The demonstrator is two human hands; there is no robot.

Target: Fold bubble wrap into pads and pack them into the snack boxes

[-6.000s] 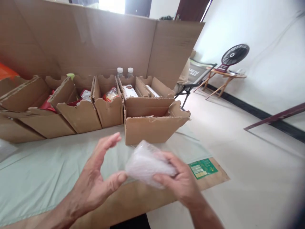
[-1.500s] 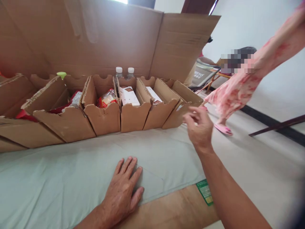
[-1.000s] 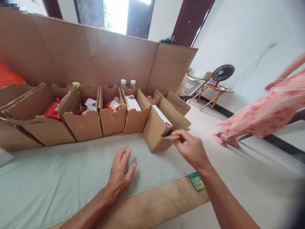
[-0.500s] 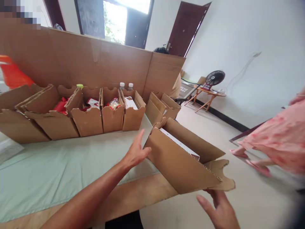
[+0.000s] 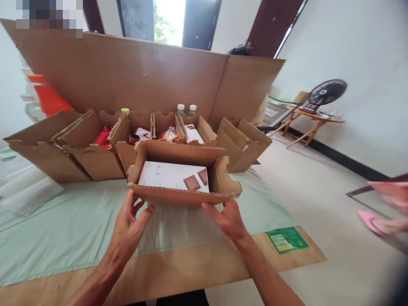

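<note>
I hold an open cardboard box (image 5: pixel 178 196) in front of me, above the pale green cloth (image 5: pixel 63 229). My left hand (image 5: pixel 129 223) supports its near left underside and my right hand (image 5: pixel 228 219) its near right underside. Inside lies a flat white package (image 5: pixel 165 175) with two brown squares printed on it. The box's long side faces me, its scalloped flaps standing up.
A row of open cardboard boxes (image 5: pixel 95 148) with snacks and two bottles (image 5: pixel 185 109) stands behind, before a tall cardboard wall (image 5: pixel 143 76). An empty box (image 5: pixel 242 142) sits at the right. A fan (image 5: pixel 325 91) stands on a small table. A person's pink slipper (image 5: pixel 371 222) is on the floor at the right.
The box swung from my right side, over the table edge, to straight in front of me. Both hands now hold it from below. The person in pink moved further right.
</note>
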